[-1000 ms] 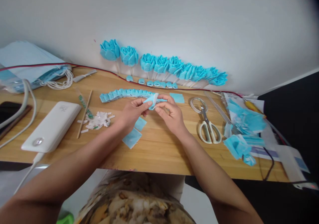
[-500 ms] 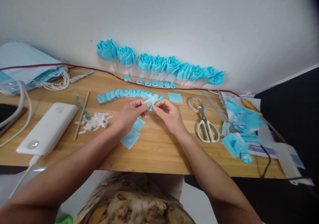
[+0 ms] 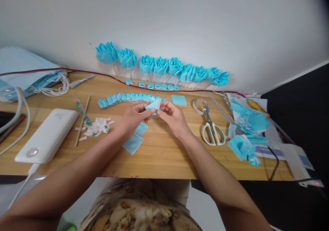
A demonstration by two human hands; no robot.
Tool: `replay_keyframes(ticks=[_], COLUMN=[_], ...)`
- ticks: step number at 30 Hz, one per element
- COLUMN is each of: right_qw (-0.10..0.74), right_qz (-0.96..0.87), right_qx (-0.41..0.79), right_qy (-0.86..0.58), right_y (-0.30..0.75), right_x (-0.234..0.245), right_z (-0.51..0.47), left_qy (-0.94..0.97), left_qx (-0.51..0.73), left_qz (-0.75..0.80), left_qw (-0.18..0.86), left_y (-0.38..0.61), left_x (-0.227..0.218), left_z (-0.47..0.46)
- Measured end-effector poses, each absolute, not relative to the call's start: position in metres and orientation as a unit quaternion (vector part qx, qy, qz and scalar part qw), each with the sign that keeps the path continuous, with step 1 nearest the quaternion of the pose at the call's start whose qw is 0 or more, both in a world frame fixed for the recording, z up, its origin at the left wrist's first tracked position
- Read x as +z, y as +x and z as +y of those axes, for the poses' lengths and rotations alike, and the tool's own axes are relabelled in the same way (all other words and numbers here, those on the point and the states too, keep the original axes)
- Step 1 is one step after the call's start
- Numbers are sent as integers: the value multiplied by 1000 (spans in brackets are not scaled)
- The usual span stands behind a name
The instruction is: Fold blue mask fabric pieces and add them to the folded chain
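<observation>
A small piece of light-blue fabric (image 3: pixel 153 105), folded to a point at its left end, is pinched between both hands above the table. My left hand (image 3: pixel 136 116) grips its left part between thumb and fingers. At its right end, with a pale edge folded over, my right hand (image 3: pixel 172 113) pinches it. Just behind the hands runs a curved row of folded blue petals (image 3: pixel 123 98), its right end partly hidden. Flat blue squares (image 3: pixel 133 143) lie below my left hand, and another blue square (image 3: pixel 179 100) rests behind my right hand.
Blue fabric flowers on sticks (image 3: pixel 161 66) lean against the wall. Scissors (image 3: pixel 212 131) and a tape roll (image 3: pixel 201 106) lie at right, near blue scraps (image 3: pixel 248 148). At left are a white power bank (image 3: pixel 47 135), paper bits (image 3: pixel 99 126) and a wooden stick (image 3: pixel 82 121).
The blue piece has been folded further between my fingers, its pale edge now turned over at the right end. Both hands stay in nearly the same place; the view has shifted slightly.
</observation>
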State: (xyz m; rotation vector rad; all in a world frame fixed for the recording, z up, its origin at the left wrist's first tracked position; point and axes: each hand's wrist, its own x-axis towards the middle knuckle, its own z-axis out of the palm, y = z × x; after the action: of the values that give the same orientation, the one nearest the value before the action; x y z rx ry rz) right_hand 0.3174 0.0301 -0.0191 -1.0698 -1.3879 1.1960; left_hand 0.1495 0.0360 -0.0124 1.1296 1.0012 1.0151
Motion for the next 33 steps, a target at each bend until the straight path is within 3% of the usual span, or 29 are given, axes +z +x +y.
replay_keyframes(ticks=[10,18,22,27,33], right_qw=[466,482,480,467,453], right_qz=[-568,-623,-692,-785,-818], right_qx=[543,409,273,71,-14], right_qy=[-408,-460,-466,-401,-356], right_y=[334,326,327,330,333], right_x=[-8,-16,-11,-9,-12], right_z=[33,31,29,29,31], left_qy=[515,559,543,540,536], left_qx=[394,360,375,387,405], left_qz=[465,461,448,441,424], left_qw=[602,588,603,604,608], left_y=[148,151,151,150,150], left_x=[-11,-9,-8,-8,-10], left_z=[34,32,32,32,33])
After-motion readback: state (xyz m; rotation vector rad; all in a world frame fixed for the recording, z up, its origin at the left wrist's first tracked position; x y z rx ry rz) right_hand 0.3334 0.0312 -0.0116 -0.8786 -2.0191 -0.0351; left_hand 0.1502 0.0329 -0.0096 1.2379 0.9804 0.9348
